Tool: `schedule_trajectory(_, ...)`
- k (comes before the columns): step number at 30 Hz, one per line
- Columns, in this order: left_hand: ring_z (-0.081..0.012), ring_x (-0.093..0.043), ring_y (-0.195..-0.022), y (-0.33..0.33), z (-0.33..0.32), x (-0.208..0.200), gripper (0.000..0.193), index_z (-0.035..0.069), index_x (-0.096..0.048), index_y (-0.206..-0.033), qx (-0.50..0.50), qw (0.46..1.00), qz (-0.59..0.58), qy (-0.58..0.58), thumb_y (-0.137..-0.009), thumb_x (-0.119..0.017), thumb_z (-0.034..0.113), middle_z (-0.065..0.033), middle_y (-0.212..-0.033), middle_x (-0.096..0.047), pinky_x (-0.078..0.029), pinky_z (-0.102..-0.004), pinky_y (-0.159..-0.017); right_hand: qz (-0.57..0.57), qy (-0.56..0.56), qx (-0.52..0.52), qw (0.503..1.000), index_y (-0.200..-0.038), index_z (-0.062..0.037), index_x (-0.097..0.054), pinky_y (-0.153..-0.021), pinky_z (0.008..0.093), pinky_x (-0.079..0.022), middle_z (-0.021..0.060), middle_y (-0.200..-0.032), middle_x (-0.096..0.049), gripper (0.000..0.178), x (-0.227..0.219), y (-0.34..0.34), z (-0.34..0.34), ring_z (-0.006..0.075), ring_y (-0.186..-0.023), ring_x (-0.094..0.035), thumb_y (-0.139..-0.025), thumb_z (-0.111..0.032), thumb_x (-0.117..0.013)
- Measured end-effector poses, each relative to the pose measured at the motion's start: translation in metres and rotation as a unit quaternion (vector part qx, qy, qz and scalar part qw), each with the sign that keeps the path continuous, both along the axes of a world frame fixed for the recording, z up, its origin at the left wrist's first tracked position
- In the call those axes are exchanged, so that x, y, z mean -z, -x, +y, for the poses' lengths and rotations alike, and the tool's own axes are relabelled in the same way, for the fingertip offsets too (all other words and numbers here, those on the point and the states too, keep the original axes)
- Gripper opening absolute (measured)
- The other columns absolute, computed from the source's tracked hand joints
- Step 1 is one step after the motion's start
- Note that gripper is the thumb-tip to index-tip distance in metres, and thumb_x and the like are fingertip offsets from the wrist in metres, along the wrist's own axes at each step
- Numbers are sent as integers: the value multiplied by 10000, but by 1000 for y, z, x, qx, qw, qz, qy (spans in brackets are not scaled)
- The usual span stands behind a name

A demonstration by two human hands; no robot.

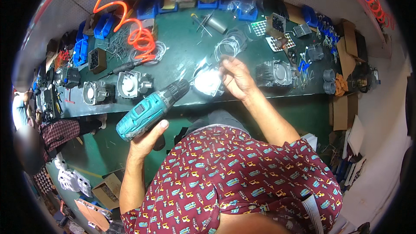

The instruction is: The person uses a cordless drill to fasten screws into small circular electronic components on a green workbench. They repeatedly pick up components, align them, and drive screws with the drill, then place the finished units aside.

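Note:
My left hand (148, 141) grips a teal and black cordless drill (145, 113) by its handle. The drill's chuck points right and up, its bit reaching the edge of a bright metal engine casting (209, 81) at the front of the bench. Glare washes out much of that casting's surface. At its right side, my right hand (236, 77) is closed, thumb and fingertips together near the upper corner; whatever they pinch is too small to make out. Thin ring-shaped gaskets (228, 47) lie just beyond these fingers.
Two finned castings (130, 84) (97, 92) sit to the left, another finned casting (275, 73) to the right. An orange coiled air hose (141, 39) hangs down to an air tool (123, 68). Blue bins (147, 11) line the back. Another person (60, 134) is at far left.

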State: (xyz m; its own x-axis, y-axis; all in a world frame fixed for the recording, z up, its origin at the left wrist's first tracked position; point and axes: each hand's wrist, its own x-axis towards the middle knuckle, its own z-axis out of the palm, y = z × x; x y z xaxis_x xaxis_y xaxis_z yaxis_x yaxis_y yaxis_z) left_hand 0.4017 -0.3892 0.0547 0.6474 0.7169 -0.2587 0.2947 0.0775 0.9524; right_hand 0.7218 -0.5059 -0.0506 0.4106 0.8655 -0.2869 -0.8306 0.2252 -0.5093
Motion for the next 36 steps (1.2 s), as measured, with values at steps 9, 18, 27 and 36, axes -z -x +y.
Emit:
schedule_trajectory(9, -154, -608, -1007, 13, -26, -4, 455, 51, -654, -1206, -108, 992, 6, 65, -801, -845, 134, -32, -1118, -668, -495, -312, -905, -116, 52, -200, 972, -1100, 7, -649, -687, 257, -583, 41, -890, -667, 222, -26, -32, 23, 112, -750, -652, -947, -147, -697)
schedule_trajectory(18, -156, -649, -761, -3, -77, -16, 477, 19, -665, -1137, -213, 971, 8, 107, -821, -799, 350, -47, -950, -690, -531, -309, -737, -119, -44, -350, 928, -1129, 25, -656, -646, 253, -578, 122, -943, -711, 257, -18, -59, 47, 150, -785, -683, -925, -119, -718)
schedule_trajectory(27, -144, -641, -792, -18, -116, -31, 355, 26, -663, -1151, -280, 958, 65, -17, -896, -768, 251, -59, -1007, -685, -535, -307, -735, -727, -115, -282, 616, -1437, -9, -451, -1154, 506, -321, 241, -1447, -466, 957, 16, -72, 75, 386, -1394, -385, -637, -363, -838)
schedule_trajectory(36, -134, -645, -962, -32, -100, -58, 385, 47, -670, -1203, -127, 967, 216, -42, -856, -809, 136, -38, -1076, -704, -529, -310, -872, -829, -178, -341, 407, -1331, -60, -541, -1021, 511, -432, 135, -1342, -547, 838, 51, -44, 90, 332, -1303, -468, -578, -271, -841)
